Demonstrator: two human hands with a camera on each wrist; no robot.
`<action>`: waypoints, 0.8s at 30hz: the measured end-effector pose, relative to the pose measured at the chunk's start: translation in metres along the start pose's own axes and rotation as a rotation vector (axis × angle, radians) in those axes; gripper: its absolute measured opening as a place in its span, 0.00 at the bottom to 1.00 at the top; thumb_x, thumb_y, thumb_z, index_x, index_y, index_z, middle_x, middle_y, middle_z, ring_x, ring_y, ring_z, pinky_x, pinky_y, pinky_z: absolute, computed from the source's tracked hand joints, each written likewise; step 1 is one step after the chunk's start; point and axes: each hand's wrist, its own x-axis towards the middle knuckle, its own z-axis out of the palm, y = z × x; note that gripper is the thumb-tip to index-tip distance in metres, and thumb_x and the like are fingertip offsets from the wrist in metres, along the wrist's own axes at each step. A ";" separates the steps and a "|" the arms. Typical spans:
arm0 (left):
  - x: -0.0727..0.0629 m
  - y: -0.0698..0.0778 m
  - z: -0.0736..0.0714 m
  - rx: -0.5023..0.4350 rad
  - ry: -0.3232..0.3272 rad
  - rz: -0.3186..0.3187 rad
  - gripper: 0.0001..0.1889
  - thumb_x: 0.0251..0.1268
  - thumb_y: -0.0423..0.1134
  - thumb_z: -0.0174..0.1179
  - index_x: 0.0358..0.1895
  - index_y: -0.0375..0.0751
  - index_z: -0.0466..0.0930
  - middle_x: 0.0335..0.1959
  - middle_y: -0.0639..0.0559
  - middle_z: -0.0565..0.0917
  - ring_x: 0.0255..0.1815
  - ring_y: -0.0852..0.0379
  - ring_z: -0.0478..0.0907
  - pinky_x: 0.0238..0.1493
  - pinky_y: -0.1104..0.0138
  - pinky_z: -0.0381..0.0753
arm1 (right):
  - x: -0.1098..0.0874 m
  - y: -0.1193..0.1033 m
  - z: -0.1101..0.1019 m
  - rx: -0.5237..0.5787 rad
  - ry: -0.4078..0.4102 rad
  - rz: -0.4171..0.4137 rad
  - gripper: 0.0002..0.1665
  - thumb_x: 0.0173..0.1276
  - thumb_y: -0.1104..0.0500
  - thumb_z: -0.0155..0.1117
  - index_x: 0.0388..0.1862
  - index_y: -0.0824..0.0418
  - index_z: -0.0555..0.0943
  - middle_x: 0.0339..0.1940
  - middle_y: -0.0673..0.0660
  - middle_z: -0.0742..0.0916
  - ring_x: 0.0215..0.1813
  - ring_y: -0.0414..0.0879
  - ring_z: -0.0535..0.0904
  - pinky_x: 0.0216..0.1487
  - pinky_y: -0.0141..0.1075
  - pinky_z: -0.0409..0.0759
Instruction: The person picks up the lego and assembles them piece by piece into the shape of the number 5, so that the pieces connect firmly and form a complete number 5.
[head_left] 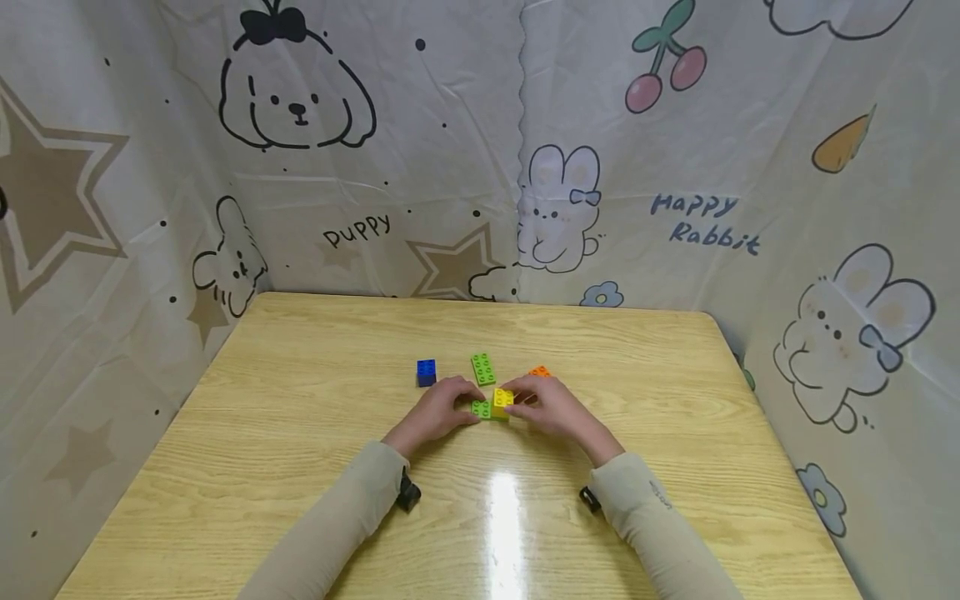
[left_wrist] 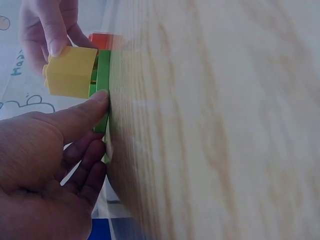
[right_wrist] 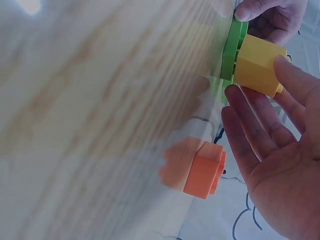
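Observation:
My left hand (head_left: pixel 441 406) pinches the left end of a light green flat toy brick (head_left: pixel 481 409) lying on the table. In the left wrist view its thumb presses the brick's near side. A taller yellow toy brick (head_left: pixel 503 402) sits over the green brick's right end, and green studs show in a narrow gap beneath it in the left wrist view. My right hand (head_left: pixel 557 408) holds this yellow brick (right_wrist: pixel 256 65) between thumb and fingers, its other fingers stretched out beside it in the right wrist view.
A second light green brick (head_left: pixel 483 369) lies just behind the hands. To its left stands a blue brick (head_left: pixel 426 373). An orange brick (right_wrist: pixel 204 172) rests behind my right hand, partly hidden in the head view. A printed cloth (head_left: pixel 450 167) hangs around the wooden table (head_left: pixel 300 358).

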 end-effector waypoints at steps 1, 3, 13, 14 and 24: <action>0.000 0.000 0.000 0.000 0.001 0.001 0.14 0.62 0.35 0.74 0.51 0.45 0.88 0.45 0.52 0.85 0.50 0.55 0.79 0.61 0.55 0.79 | 0.000 0.000 0.000 -0.003 -0.002 -0.007 0.21 0.74 0.56 0.69 0.63 0.60 0.84 0.54 0.57 0.88 0.51 0.48 0.86 0.56 0.43 0.86; 0.000 0.000 0.000 0.001 0.001 0.003 0.14 0.62 0.35 0.74 0.51 0.45 0.88 0.45 0.52 0.85 0.49 0.56 0.79 0.60 0.55 0.79 | 0.001 -0.002 0.000 -0.010 -0.008 -0.013 0.22 0.74 0.55 0.69 0.64 0.60 0.84 0.54 0.57 0.88 0.51 0.48 0.86 0.55 0.43 0.86; 0.000 -0.001 -0.001 0.009 0.004 0.005 0.14 0.62 0.36 0.75 0.51 0.46 0.88 0.45 0.52 0.85 0.47 0.57 0.78 0.58 0.56 0.79 | 0.004 -0.003 0.000 0.003 -0.016 0.000 0.22 0.73 0.55 0.70 0.63 0.59 0.84 0.52 0.55 0.89 0.52 0.47 0.85 0.56 0.41 0.86; 0.000 -0.001 -0.001 0.010 0.003 0.004 0.14 0.62 0.36 0.75 0.51 0.46 0.88 0.45 0.52 0.85 0.47 0.57 0.78 0.58 0.56 0.79 | 0.004 -0.003 0.000 0.009 -0.017 0.004 0.22 0.73 0.55 0.70 0.63 0.59 0.84 0.52 0.55 0.89 0.52 0.47 0.85 0.56 0.41 0.86; 0.000 0.000 0.000 0.015 0.004 -0.004 0.15 0.61 0.36 0.75 0.51 0.46 0.88 0.45 0.52 0.85 0.47 0.57 0.78 0.58 0.57 0.79 | 0.004 0.000 -0.001 0.057 -0.031 0.029 0.22 0.73 0.56 0.70 0.63 0.60 0.84 0.52 0.55 0.89 0.53 0.48 0.86 0.57 0.42 0.86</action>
